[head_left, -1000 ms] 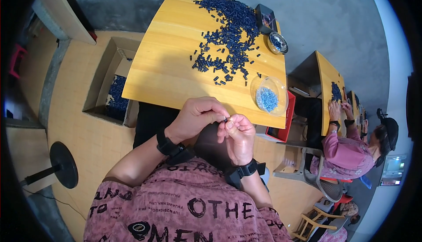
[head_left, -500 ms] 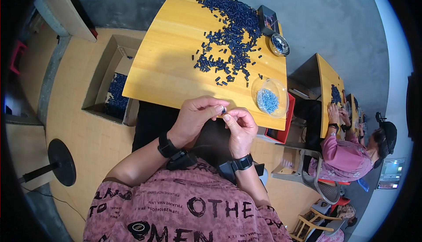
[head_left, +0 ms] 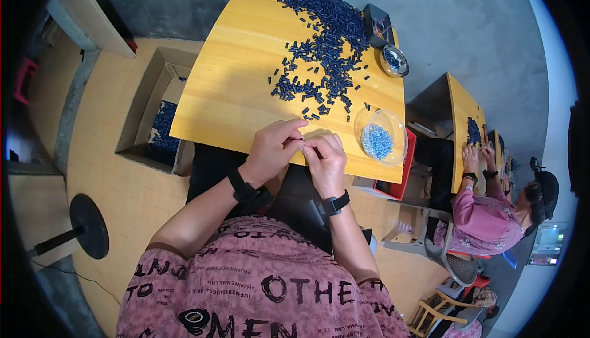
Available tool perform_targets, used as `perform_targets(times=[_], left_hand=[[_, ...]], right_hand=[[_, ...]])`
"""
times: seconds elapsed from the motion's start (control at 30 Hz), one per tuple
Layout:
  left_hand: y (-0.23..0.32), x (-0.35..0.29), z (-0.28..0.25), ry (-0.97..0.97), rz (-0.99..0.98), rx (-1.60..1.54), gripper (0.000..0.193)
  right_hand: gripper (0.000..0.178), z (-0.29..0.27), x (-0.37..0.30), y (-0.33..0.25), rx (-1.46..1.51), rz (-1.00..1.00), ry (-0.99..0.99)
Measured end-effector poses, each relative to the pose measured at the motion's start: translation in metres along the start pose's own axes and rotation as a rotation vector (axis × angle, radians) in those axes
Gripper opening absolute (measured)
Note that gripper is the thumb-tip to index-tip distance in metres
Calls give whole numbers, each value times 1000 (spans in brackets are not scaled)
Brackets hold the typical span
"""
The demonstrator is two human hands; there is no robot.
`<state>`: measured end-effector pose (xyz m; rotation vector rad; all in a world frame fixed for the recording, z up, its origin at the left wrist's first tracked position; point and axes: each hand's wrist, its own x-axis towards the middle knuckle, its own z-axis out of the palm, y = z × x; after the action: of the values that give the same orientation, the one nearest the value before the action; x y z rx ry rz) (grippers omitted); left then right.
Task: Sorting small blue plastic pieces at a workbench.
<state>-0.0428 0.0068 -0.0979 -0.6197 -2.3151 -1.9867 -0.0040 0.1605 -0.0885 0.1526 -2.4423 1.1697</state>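
My left hand [head_left: 271, 149] and my right hand [head_left: 327, 161] meet over the near edge of the yellow wooden table [head_left: 224, 86]. Between their pinched fingertips a small dark blue piece [head_left: 301, 139] barely shows, mostly covered by the fingers. The left thumb and forefinger close on it; what the right fingers pinch is hidden. Beyond my hands spreads a heap of small dark blue cylindrical pieces [head_left: 335, 24], with loose ones scattered toward me. Right of my right hand stands a clear round bowl [head_left: 398, 130] holding small light-blue pieces [head_left: 377, 141].
A metal bowl [head_left: 394, 61] and a black box [head_left: 377, 26] stand at the table's far right. A red bin [head_left: 405, 178] sits below the right edge. On the floor at left is a cardboard box [head_left: 136, 117] with dark pieces. A co-worker [head_left: 485, 221] sits at another table.
Both hands have shifted slightly away from me, up over the table edge, still joined at the fingertips. The dark piece between them is now more covered.
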Motion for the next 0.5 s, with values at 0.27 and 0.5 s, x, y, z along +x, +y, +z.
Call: perform_targets(times=[0.27,0.5], left_hand=[[-13,0,8,83,298,276,37],[-7,1,8,69,299,304,33]], right_hand=[[10,-15,15,12,235,292,-175],[10,-10,21,11,334,519,-227]])
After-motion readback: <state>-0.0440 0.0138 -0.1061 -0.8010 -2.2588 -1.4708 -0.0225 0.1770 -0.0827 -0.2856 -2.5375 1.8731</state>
